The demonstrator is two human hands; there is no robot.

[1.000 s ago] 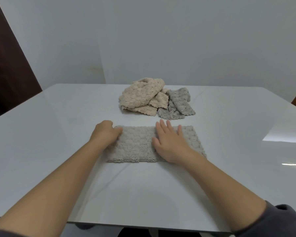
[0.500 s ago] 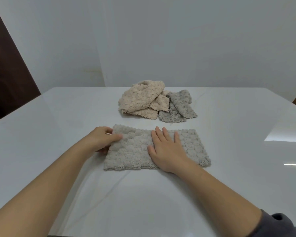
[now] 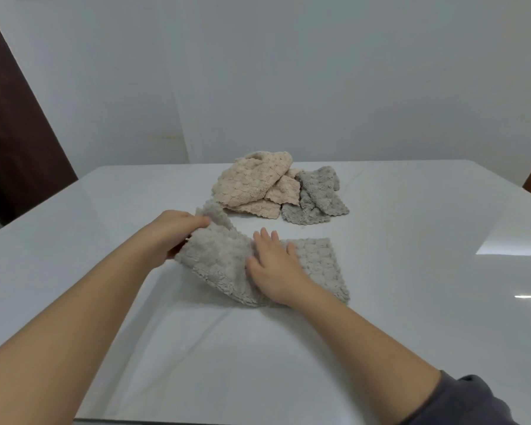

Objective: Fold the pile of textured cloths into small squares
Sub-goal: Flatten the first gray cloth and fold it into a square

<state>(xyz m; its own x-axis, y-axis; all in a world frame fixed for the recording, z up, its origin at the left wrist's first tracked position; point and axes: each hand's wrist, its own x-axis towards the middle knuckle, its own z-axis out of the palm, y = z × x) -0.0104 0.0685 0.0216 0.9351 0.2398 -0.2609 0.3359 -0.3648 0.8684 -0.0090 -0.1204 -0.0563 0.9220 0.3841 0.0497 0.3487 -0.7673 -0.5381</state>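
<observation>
white glossy table [image 3: 411, 302] w/ plain wall behind. left hand [image 3: 174, 233] had pinched the left end of the grey cloth [image 3: 316, 262] and lifted it off the surface; right hand [image 3: 273, 268] lay flat, fingers spread, pinning the middle, gripping nothing. looked like the 2nd fold, strip into square. next: lay the flap over the right half, edges matched. unfolded pile [image 3: 267, 187] sat just behind.

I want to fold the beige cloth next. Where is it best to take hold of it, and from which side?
Probably grip the beige cloth at its near left corner, coming from the left. It lies crumpled on top of the pile, and its left edge overhangs the table freely. Its right side lies against the grey cloth, so pulling there could drag both.
</observation>
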